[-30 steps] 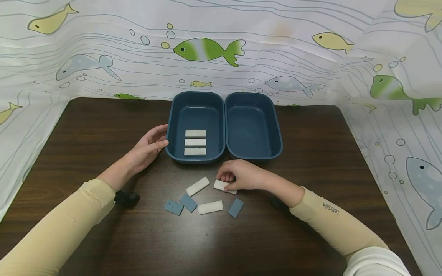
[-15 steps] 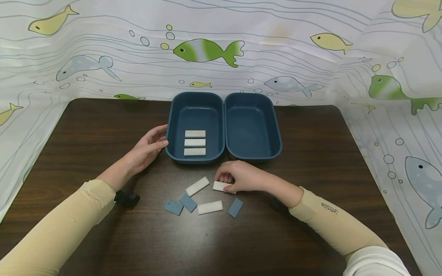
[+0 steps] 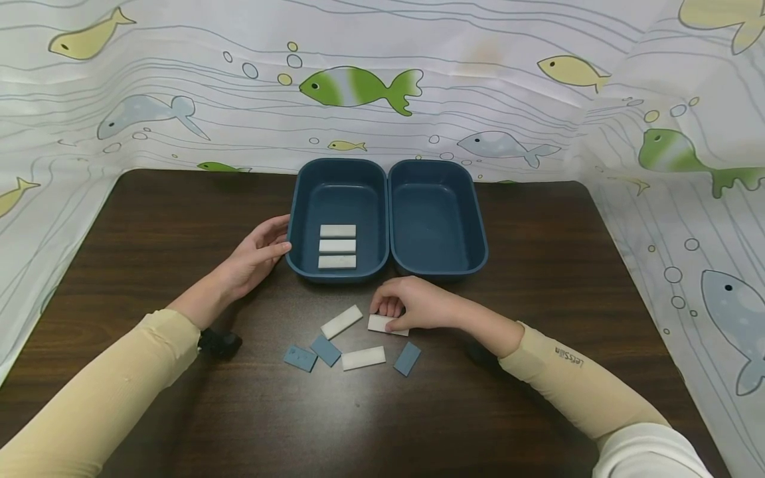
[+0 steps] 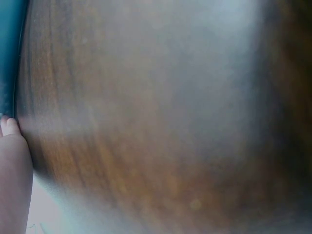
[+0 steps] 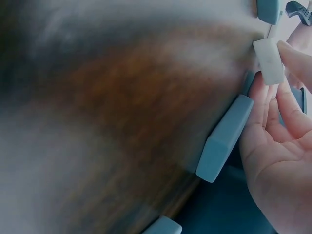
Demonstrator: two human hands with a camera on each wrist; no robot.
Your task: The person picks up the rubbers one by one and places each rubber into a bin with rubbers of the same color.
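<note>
My left hand (image 3: 254,260) rests against the left wall of the left blue tub (image 3: 340,202), thumb at the rim and the other fingers along the outside. In the left wrist view its fingertips (image 4: 9,127) meet the tub's side. Just in front of the tubs, my right hand (image 3: 425,303) pinches a white rectangular block (image 3: 378,323) between thumb and fingers, low over the table. The right wrist view shows that white block (image 5: 268,61) from its end. Three matching white blocks (image 3: 337,247) lie in a neat column inside the left tub.
A second blue tub (image 3: 425,216), with nothing in it, stands right beside the first. On the dark wooden table (image 3: 269,425) lie two white blocks (image 3: 342,322) and three shorter blue-grey blocks (image 3: 326,350). A fish-patterned cloth (image 3: 239,40) hangs behind.
</note>
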